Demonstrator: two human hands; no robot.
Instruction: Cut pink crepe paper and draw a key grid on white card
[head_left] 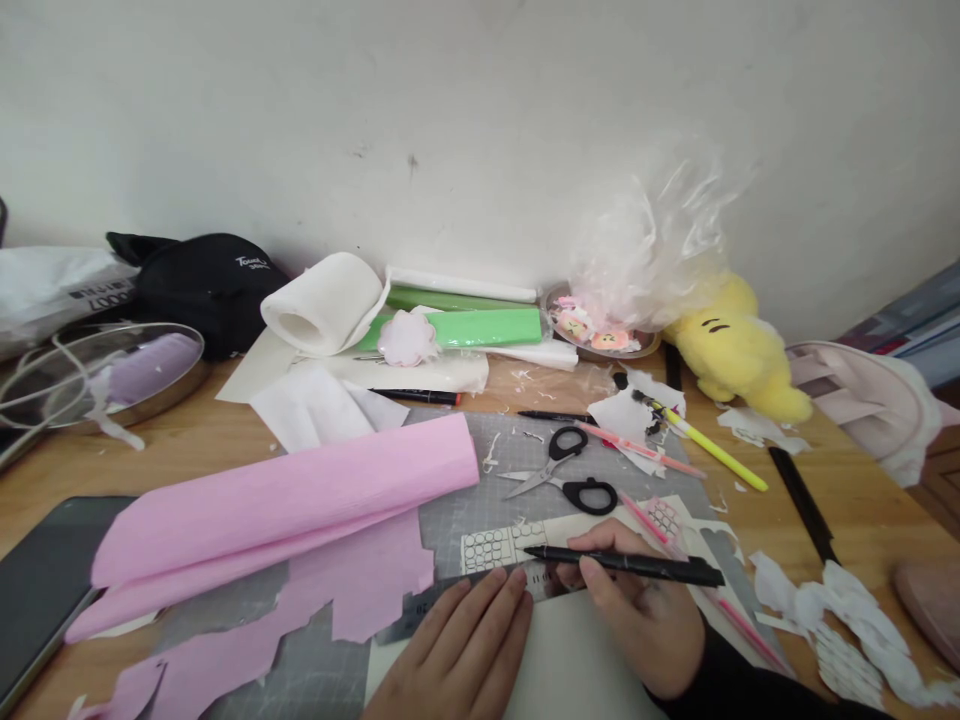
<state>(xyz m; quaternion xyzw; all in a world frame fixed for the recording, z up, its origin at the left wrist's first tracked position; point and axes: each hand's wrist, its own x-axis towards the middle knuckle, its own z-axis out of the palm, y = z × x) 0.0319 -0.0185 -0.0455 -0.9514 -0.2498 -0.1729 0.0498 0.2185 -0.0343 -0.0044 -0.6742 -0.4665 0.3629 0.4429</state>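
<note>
My left hand (459, 655) lies flat, fingers stretched out, pressing a metal ruler (420, 608) down on a sheet of white paper (574, 650). A black pen (652, 565) is gripped in my right hand (645, 620), its tip pointing left just above the ruler's far edge. Close to the tip, rows of small drawn circles (487, 548) fill boxes on the paper; whether the tip touches is hard to tell. Black-handled scissors (562, 470) rest partly spread on the grey cutting mat (450, 515) beyond my hands.
Folded pink crepe paper (292, 495) covers the mat's left side, with a phone (60, 590) beside it. A toilet roll (326, 305), green paper (487, 327) and a yellow plush toy (739, 345) line the back. Paper scraps (855, 630) and a yellow pen (716, 450) lie right.
</note>
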